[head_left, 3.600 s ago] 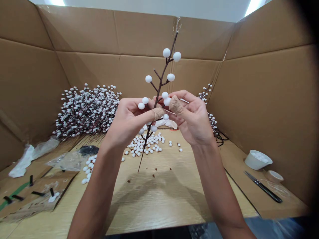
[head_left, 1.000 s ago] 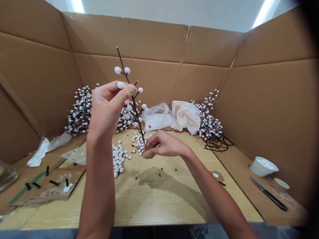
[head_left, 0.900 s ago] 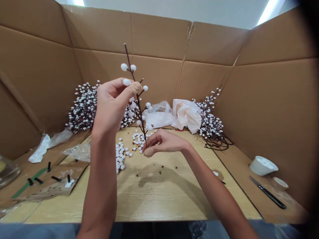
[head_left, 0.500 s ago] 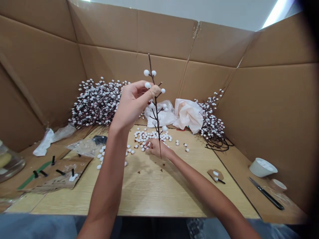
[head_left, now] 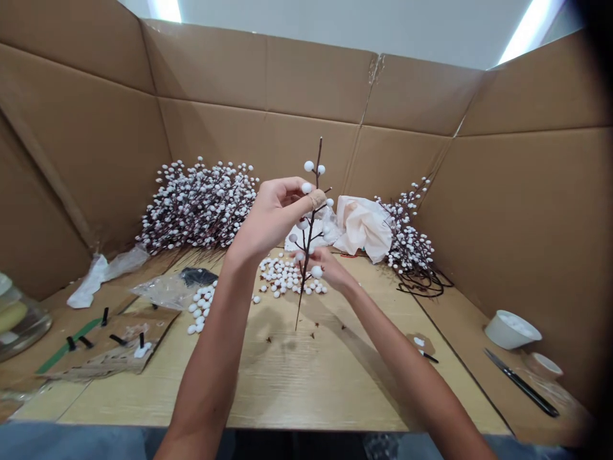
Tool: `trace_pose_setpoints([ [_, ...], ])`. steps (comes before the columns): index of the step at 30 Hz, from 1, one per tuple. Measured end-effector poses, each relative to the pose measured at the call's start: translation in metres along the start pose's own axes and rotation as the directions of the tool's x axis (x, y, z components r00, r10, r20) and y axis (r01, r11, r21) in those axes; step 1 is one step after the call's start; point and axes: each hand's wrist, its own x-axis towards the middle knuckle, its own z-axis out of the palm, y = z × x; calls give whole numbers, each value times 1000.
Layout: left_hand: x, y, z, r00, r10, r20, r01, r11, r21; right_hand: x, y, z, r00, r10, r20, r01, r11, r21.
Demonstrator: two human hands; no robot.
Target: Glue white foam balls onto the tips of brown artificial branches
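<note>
In the middle of the view, my left hand (head_left: 282, 207) pinches a dark brown artificial berry twig (head_left: 310, 236) by its upper part. The twig stands nearly upright, its bare lower end pointing down over the table. White berries (head_left: 309, 166) sit on several of its side stems; some other stem tips are bare. My right hand (head_left: 332, 267) is behind the lower half of the twig, fingers drawn together close to its stems. The twig and its berries partly cover those fingertips, so what they hold cannot be made out. Loose white berries (head_left: 282, 276) lie beneath on the table.
Finished-looking berry branches (head_left: 196, 204) are heaped at back left, with a smaller bunch (head_left: 409, 239) at back right. Crumpled pale paper (head_left: 364, 223) lies between. To the right are a white cup (head_left: 512, 329) and a knife (head_left: 522, 383); cardboard with black sticks (head_left: 119, 342) lies left.
My left hand and the twig have moved right and slightly down, the twig's lower end swinging left. My right hand has risen from the loose berries towards the twig's side stems.
</note>
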Motion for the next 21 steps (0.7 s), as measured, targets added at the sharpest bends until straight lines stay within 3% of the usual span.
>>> trace_pose_setpoints([
  [3,-1,3,2,1000,13,24,-13,1000,-5,-6,-44,-25,992,-21,-126,67,925,375],
  [6,-2,5,5,999,27,39,-27,1000,-4,-18,-83,-39,955,-68,-289,220,815,536],
  [10,-4,8,11,998,54,21,-55,999,4,-34,-112,-45,881,-199,-429,402,792,460],
  [21,-7,7,35,995,90,-53,-94,993,-69,-53,-129,-47,805,-408,-430,512,845,157],
])
